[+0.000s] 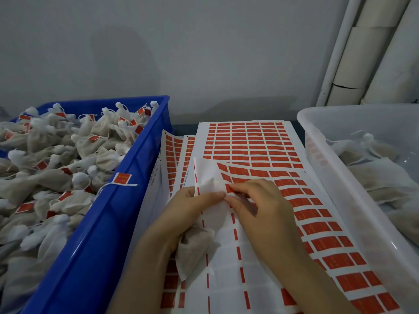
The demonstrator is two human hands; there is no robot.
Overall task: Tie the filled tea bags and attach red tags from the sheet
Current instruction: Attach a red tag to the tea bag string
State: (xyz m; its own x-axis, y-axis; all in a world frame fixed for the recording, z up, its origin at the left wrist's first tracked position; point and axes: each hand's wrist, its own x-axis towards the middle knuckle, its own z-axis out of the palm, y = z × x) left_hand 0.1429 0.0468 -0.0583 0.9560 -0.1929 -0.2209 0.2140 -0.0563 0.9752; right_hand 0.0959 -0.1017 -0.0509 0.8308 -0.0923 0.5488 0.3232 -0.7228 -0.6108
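Tag sheet (249,146) print unreadable; left hand (190,207) grips tea bag (192,248).

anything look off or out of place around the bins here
One red tag on its string hangs over the rim of the blue bin instead of lying inside with the tagged bags. The top tag sheet is curled up at its far corner. Nothing looks spilled or torn.

Plain grey-white wall (181,46) runs straight across beyond both hands, unmarked, dimly and evenly lit (faint soft shadow on it, up and left of the hands). Up and right of the hands, pale pipes (371,48) lean against that wall, sheathed in whitish wrap.
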